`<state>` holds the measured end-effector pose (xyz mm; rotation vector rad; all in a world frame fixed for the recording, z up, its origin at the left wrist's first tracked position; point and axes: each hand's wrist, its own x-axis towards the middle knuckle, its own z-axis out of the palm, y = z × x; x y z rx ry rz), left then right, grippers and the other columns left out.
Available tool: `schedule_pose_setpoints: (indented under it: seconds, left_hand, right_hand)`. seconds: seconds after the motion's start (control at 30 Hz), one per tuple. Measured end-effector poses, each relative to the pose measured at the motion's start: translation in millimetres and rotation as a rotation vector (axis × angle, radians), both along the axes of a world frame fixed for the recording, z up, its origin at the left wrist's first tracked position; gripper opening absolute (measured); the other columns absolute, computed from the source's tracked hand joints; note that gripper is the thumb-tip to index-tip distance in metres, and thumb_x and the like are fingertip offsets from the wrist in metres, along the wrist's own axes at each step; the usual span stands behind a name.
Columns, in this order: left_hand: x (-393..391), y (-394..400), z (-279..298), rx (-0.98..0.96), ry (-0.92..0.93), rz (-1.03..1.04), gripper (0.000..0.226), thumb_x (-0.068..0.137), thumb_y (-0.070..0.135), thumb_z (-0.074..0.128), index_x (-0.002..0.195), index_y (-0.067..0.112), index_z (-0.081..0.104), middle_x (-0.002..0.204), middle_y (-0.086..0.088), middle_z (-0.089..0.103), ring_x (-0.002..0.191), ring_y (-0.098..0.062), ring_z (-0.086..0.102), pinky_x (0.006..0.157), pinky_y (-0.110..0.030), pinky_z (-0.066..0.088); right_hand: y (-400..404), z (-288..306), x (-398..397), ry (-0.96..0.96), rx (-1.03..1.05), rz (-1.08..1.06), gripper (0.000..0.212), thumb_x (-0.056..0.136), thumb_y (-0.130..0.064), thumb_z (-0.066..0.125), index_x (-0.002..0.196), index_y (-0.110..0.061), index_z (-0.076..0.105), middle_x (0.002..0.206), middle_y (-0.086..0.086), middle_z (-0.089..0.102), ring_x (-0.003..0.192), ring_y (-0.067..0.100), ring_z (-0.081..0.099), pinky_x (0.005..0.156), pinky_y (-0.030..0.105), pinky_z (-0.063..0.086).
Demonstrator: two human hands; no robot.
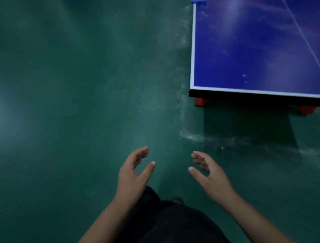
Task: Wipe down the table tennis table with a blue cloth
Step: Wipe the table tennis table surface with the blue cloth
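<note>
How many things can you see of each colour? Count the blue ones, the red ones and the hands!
Blue: 2, the table tennis table and a small blue piece at its far corner; I cannot tell what it is.
Red: 2, the near table feet.
Hands: 2, the left hand and right hand, both holding nothing.
Total: 6

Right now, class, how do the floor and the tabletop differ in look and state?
The floor is dull green, while the tabletop is blue with a white border. The floor's pale dust gathers in a band running past the table's corner; the tabletop carries scattered specks and faint streaks. Both hands, left and right, hang over the floor; nothing touches the tabletop. Both surfaces are flat, smooth and visibly dusty.
</note>
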<state>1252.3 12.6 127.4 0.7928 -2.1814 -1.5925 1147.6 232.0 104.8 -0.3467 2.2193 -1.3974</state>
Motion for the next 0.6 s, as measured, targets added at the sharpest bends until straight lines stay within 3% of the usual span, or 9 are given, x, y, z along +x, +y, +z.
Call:
schedule_pose_setpoints:
  seconds: [0.13, 0.23, 0.6]
  left_hand:
    - [-84.5, -59.6, -9.5, 0.039, -0.030, 0.040, 0.042, 0.083, 0.004, 0.076, 0.112, 0.030, 0.064, 0.114, 0.010, 0.070, 0.110, -0.003, 0.064, 0.103, -0.036, 0.049]
    - [-152.8, -110.3, -19.9, 0.049, -0.054, 0.027, 0.039, 0.083, 0.006, 0.076, 0.113, 0.027, 0.064, 0.115, 0.009, 0.070, 0.111, -0.003, 0.063, 0.105, -0.038, 0.047]
    - [-442.5, -290.9, -10.6, -0.010, -0.097, -0.211, 0.039, 0.084, 0.010, 0.076, 0.119, 0.024, 0.064, 0.120, 0.015, 0.067, 0.115, 0.000, 0.059, 0.106, -0.030, 0.045]
  right_hand:
    - [-58.7, -3.4, -92.8, 0.002, -0.009, -0.021, 0.045, 0.089, -0.031, 0.072, 0.121, -0.055, 0.052, 0.121, -0.029, 0.060, 0.118, -0.004, 0.056, 0.101, 0.024, 0.042]
    - [-104.3, -9.3, -160.8, 0.000, -0.013, -0.085, 0.046, 0.089, -0.024, 0.072, 0.120, -0.051, 0.053, 0.122, -0.021, 0.062, 0.116, -0.002, 0.057, 0.103, 0.027, 0.044]
    - [-259.8, 5.1, -395.3, -0.024, 0.032, -0.265, 0.044, 0.091, -0.029, 0.069, 0.126, -0.047, 0.050, 0.127, -0.025, 0.058, 0.117, -0.011, 0.052, 0.102, 0.021, 0.042]
